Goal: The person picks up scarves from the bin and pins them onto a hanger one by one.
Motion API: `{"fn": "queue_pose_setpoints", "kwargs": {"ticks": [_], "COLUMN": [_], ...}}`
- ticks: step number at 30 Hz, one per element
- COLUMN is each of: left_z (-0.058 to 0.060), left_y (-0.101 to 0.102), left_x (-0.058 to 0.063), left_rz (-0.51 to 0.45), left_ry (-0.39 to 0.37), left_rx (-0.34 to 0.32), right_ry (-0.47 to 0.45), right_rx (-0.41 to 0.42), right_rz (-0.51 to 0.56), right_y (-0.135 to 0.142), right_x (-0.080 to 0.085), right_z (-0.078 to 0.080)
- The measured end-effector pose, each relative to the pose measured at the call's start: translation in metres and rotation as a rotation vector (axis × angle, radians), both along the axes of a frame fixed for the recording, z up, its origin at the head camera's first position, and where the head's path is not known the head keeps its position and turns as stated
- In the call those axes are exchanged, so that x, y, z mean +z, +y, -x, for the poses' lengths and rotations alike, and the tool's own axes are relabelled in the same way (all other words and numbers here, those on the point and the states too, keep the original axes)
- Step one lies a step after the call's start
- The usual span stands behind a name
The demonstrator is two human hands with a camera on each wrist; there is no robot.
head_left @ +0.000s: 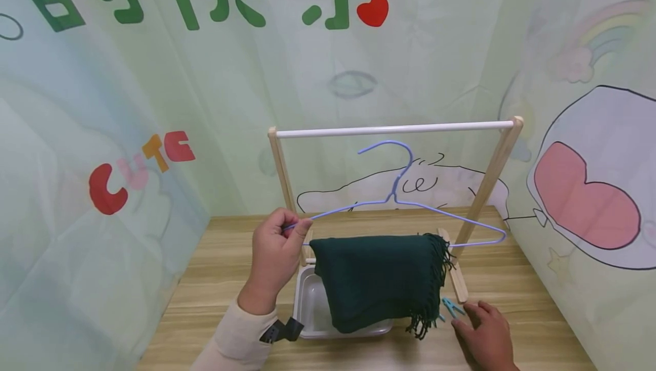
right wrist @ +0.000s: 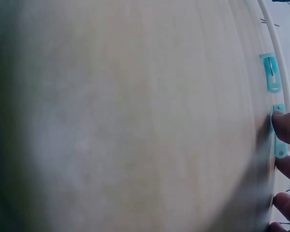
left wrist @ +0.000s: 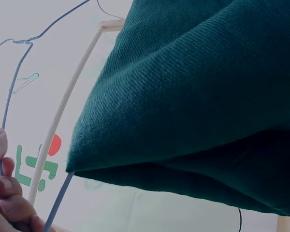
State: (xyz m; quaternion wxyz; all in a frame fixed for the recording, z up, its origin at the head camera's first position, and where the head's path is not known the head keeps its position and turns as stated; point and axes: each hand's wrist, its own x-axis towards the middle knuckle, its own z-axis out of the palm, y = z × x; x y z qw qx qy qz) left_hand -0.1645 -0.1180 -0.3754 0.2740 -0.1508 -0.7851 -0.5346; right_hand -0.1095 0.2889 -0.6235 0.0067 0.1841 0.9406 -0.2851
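Note:
My left hand (head_left: 277, 257) pinches the left end of a thin blue wire hanger (head_left: 359, 204), which it holds up with the hook on top. Over the hanger's lower bar hangs a folded dark green scarf (head_left: 379, 280), its fringe on the right side. The left wrist view has the scarf (left wrist: 193, 96) filling much of it, beside the fingers on the wire. Low on the right, my right hand (head_left: 487, 334) is at the table, thumb and fingers spread around one end of a turquoise clothespin (head_left: 452, 306). A second clothespin (right wrist: 271, 73) lies close by.
A wooden rack with a white top rail (head_left: 394, 130) stands behind the hanger. Beneath the scarf, a white tray (head_left: 302, 303) sits on the wood-grain table (head_left: 205, 280). Printed cloth walls (head_left: 246, 86) surround the table at the back and sides.

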Motion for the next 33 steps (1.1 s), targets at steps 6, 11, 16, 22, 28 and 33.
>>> {"fn": "queue_pose_setpoints", "kwargs": {"ticks": [6, 11, 16, 22, 28, 33], "left_z": [-0.0009, -0.0003, 0.0004, 0.0008, 0.0014, -0.0002], "left_y": [-0.0005, -0.001, -0.0018, -0.0016, -0.0007, -0.0005], "left_x": [0.0006, 0.0, -0.0008, -0.0003, 0.0005, -0.0018], "left_rz": [-0.005, -0.005, -0.006, -0.005, -0.006, -0.01], "left_ry": [-0.007, -0.007, -0.003, 0.0, -0.011, -0.036], "left_rx": [-0.005, -0.003, -0.001, 0.0, -0.004, -0.007], "right_ry": [-0.006, 0.0, -0.012, -0.018, -0.02, -0.05], "right_rx": [-0.01, -0.016, -0.031, -0.051, -0.086, -0.07], "right_rz": [0.002, 0.007, 0.015, 0.028, 0.055, 0.06], "right_y": [-0.0028, -0.0027, -0.0021, -0.0018, -0.001, 0.0011], "right_x": [0.0005, -0.0006, -0.0004, -0.0019, -0.0023, -0.0038], "right_z": [0.0002, 0.0002, 0.0005, 0.0036, 0.0091, 0.0053]}}
